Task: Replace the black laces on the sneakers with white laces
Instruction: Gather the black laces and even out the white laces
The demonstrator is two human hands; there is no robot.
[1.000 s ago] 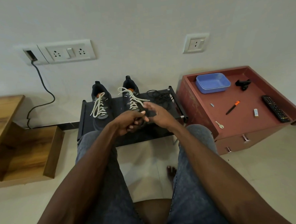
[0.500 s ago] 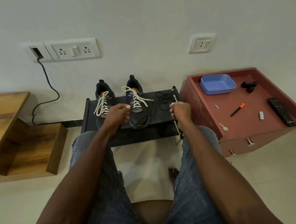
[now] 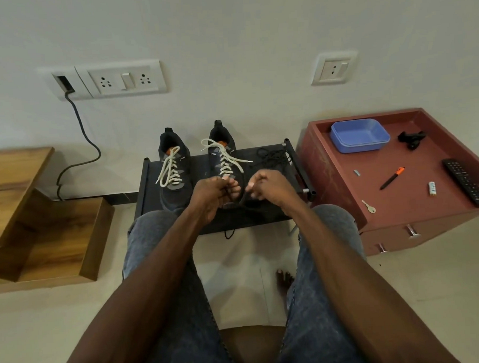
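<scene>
Two dark sneakers stand on a low black rack, the left sneaker and the right sneaker, both threaded with white laces. A loose pile of black lace lies on the rack to their right. My left hand and my right hand are close together in front of the right sneaker's toe. Each pinches a black lace that sags in a loop between them. One end of it hangs below the rack's front edge. The sneaker's toe is hidden behind my hands.
A red cabinet on the right carries a blue tray, a pen, a remote, a key and a black clip. Wooden steps stand left. A cable hangs from the wall socket.
Half a second ago my hands were held wide apart at the rack's sides. They have come together in front of the right sneaker, with the black lace looped between them.
</scene>
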